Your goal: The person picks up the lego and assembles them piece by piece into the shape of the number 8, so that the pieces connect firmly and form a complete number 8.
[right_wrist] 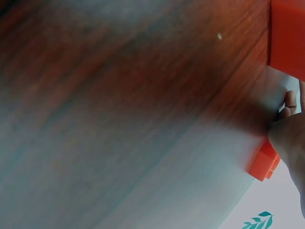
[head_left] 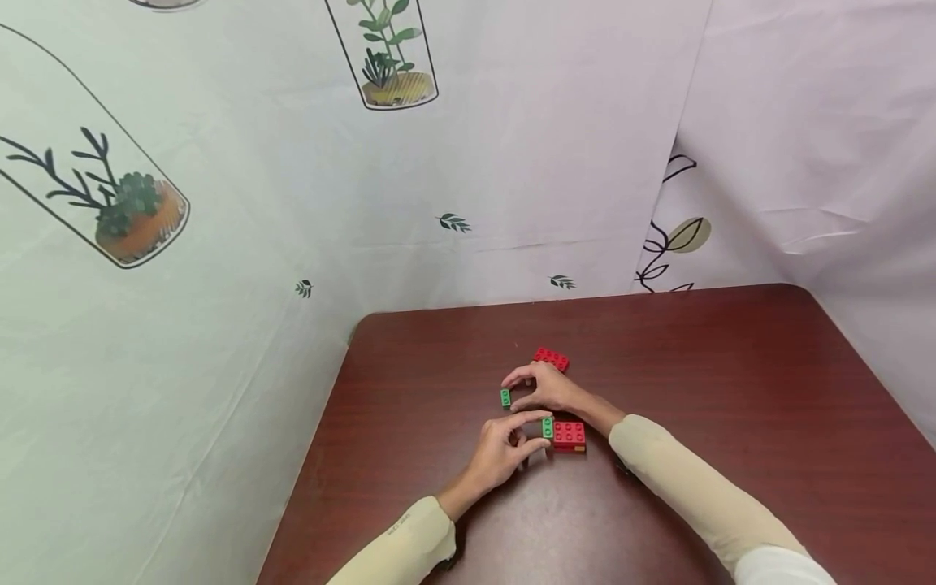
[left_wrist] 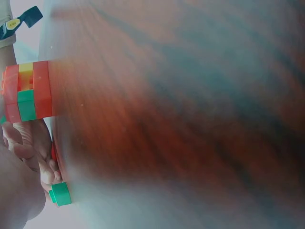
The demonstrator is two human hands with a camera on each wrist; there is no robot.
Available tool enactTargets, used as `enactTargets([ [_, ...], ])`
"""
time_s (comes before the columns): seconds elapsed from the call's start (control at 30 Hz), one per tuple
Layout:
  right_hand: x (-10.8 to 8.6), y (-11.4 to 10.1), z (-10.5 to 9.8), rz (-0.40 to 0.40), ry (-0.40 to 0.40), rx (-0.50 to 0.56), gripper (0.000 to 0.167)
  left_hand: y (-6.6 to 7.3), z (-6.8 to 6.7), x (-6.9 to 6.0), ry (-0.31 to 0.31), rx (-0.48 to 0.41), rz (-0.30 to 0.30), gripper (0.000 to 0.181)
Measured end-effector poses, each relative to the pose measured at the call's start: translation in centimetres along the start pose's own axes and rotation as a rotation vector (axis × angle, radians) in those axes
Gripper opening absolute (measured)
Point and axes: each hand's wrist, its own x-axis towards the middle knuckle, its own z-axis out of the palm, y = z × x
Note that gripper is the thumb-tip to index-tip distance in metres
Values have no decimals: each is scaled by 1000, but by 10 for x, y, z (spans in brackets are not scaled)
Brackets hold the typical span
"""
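A stack of red bricks (head_left: 569, 432) with yellow and green pieces in its side (left_wrist: 26, 105) lies on the table. On its left end in the head view is a small green brick (head_left: 547, 428), which the left hand (head_left: 504, 447) pinches between thumb and fingers. Beyond the stack, the right hand (head_left: 548, 388) has thumb and fingers parted around a loose green brick (head_left: 505, 398); whether they touch it, I cannot tell. That green brick (left_wrist: 60, 194) stands on the table in the left wrist view.
Behind the right hand a red brick (head_left: 552, 358) lies on the brown table (head_left: 695, 366); it also shows in the right wrist view (right_wrist: 264, 161). A printed cloth (head_left: 512, 162) hangs behind the table's far edge.
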Motion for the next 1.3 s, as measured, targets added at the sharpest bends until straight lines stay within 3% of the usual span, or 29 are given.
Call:
enactTargets([
  [0.27,0,4,1,8,11,5,31,0,2,0,28,-15,31,37],
  [0.7,-8,-6,-7,22,37,153,31,0,3,0,44,-6,51,38],
  [1.03,-13,-26,-35,55,106,198,28,0,3,1,52,-6,74,38],
  [1.3,-22,-37,-58,59,83,246,29,1,2,1,13,-17,20,39],
])
